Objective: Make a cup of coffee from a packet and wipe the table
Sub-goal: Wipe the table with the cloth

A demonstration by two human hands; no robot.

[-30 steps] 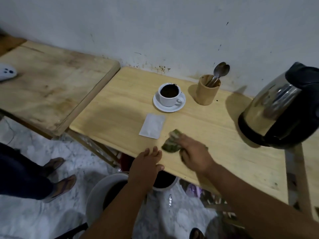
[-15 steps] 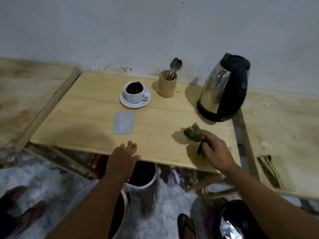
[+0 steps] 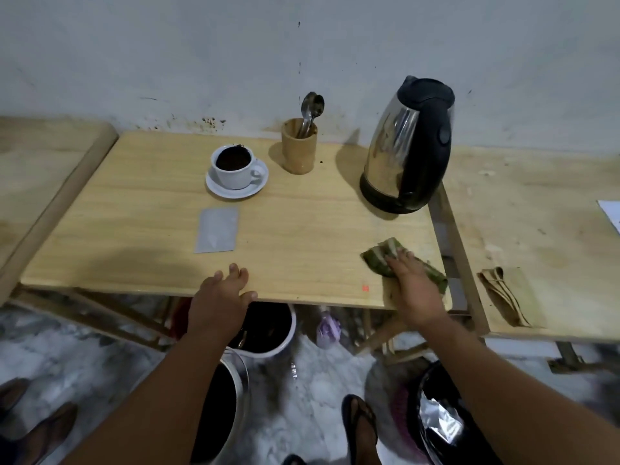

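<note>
Wiping step in hand. Right hand (image 3: 414, 290) lies flat, fingers spread and pressed down on the green cloth (image 3: 380, 256), at the near right corner of the table (image 3: 134, 209), just in front of the kettle (image 3: 407, 146). Left hand (image 3: 218, 300) rests open on the near edge, fingers over the top, holding nothing; the two hands are well apart. Cloth looks soft, limp and light: it will bunch if pushed from one end, so a flat palm over its middle is judged the best hold. Packet (image 3: 217, 229) lies flat left of centre, thin and light, likely to slide if the cloth catches it. Cup (image 3: 235, 166) on its saucer (image 3: 236, 193), with dark contents, stands far of the packet; fragile, keep clear. Versus the earlier frames: cloth and right hand have travelled rightward along the near edge; left hand unchanged on the edge.
</note>
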